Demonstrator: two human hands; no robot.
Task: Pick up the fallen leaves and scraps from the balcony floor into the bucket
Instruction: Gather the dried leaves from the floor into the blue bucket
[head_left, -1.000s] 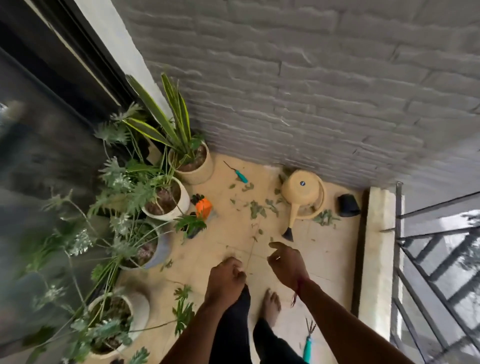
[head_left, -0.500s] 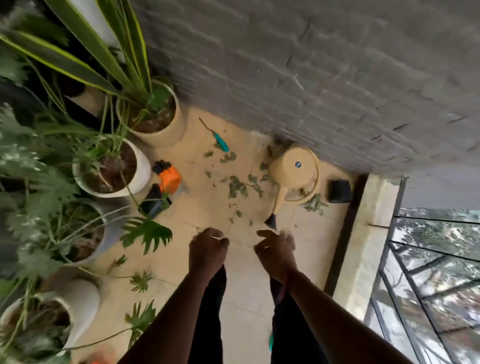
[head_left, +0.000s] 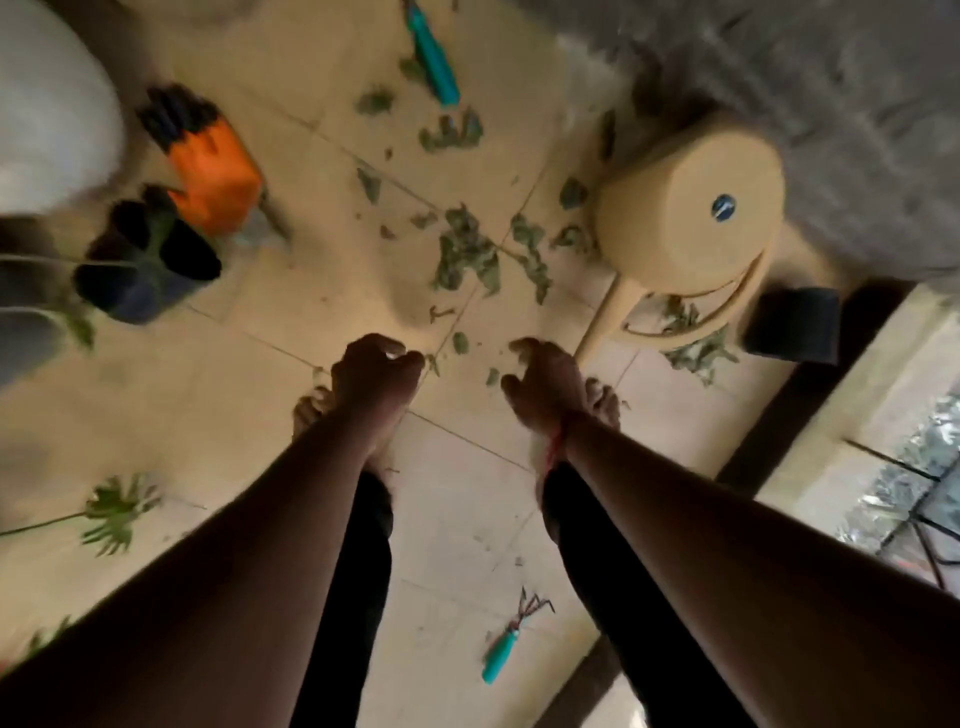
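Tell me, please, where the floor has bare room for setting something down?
Bare tiles lie between the orange glove and the left hand, and beside the small rake. It is crowded with leaves by the watering can.

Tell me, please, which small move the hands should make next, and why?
Probably lower both hands onto the nearest leaf scraps and pinch them up. The left hand and right hand hover half curled and look empty, just short of these bits, while the larger leaf pile lies farther ahead beside the yellow watering can. No bucket is clearly in view.
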